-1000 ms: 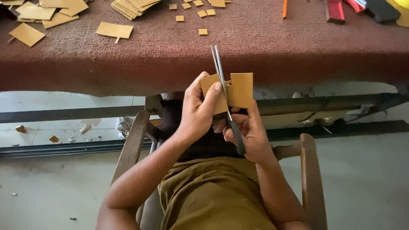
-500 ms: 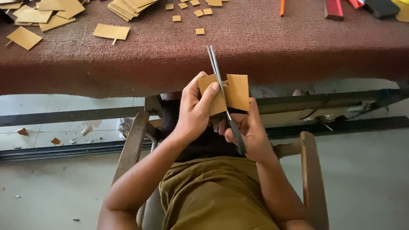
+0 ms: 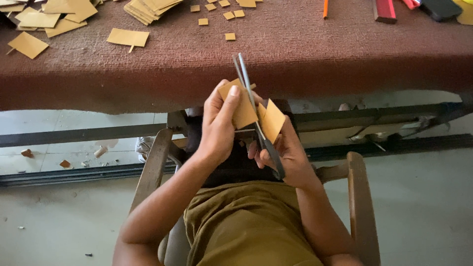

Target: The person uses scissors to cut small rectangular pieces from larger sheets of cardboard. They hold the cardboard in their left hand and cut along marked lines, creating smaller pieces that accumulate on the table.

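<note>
1. Our left hand [image 3: 219, 125] pinches a tan card piece [image 3: 240, 106], thumb laid flat on its face, held in the air just below the table's near edge
2. Our right hand [image 3: 286, 155] is closed round the dark handles of the scissors [image 3: 253, 106], whose blades run up through the card, nearly shut, with a flap [image 3: 272, 119] bent off to the right
3. On the maroon cloth table [image 3: 295, 54] lie a stack of tan cards [image 3: 148, 9], small tan squares [image 3: 230, 36] and loose sheets [image 3: 128, 37]
4. We sit in a wooden armchair [image 3: 362, 207]
</note>
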